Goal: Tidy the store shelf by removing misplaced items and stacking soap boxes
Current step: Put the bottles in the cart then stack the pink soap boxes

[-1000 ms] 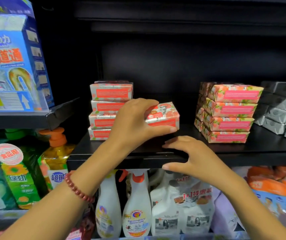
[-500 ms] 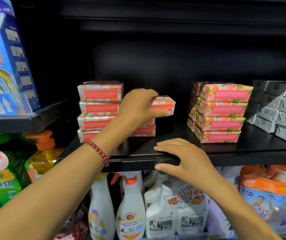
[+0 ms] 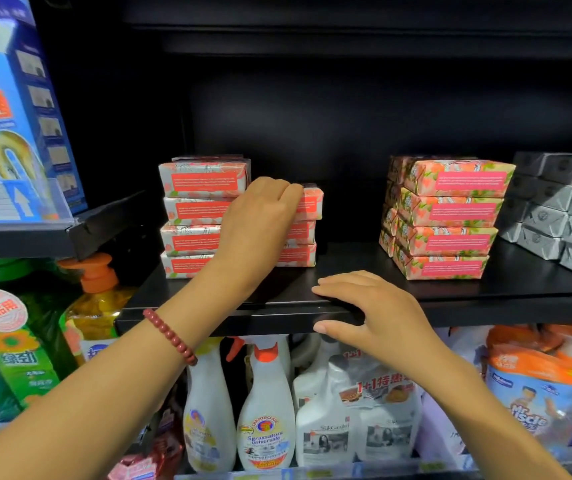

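1. Gripping the soap box (image 3: 311, 202), the left hand (image 3: 263, 220) curls its fingers over the box's top face. The box is a rectangular block in glossy floral paper wrap with a red-orange label panel.
2. The soap box sits on top of the short stack (image 3: 296, 244) of two like boxes, on the left part of the shelf (image 3: 485, 306). The hand covers most of the joint between them.
3. The short stack stands just beside the right side of the tall stack (image 3: 201, 216), which is four boxes high and has the same wrap.
4. The right hand (image 3: 371, 306) is released and holds nothing. Its fingers lie nearly straight on the shelf's top surface at the front edge, and the thumb rests against the front lip.
5. The shelf is a flat, matte black panel with a folded front lip.
6. Well apart to the right stands the pink-label stack (image 3: 450, 220), four high, in floral wrap. Just beside it lie grey packs (image 3: 561, 209) with creased folds and round seals.
7. A bracelet (image 3: 170, 336) of round dark-red beads circles the left wrist.
8. Below the shelf stand smooth white plastic spray bottles (image 3: 265, 410) with orange triggers.
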